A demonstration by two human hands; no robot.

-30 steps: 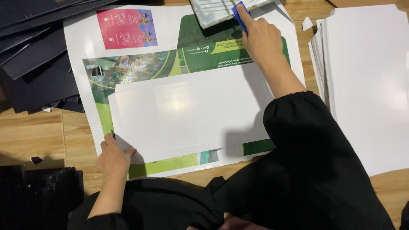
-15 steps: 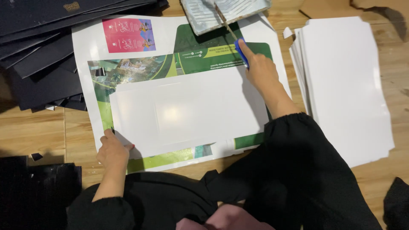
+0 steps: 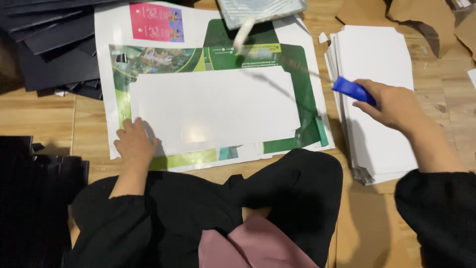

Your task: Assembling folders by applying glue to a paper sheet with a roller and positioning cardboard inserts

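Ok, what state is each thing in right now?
White sheet: flat on the printed poster, pinned at its lower left corner.
Left hand: pressing on the sheet, palm down.
Right hand: closed round the blue handle.
Roller: blurred, lifted near the tray.
White stack: piled, edges slightly fanned.
Black sheets: loosely piled.

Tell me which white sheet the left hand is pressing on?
The left hand presses the single white sheet lying on the green printed poster. The other white sheets sit in a stack at the right, under the right hand.
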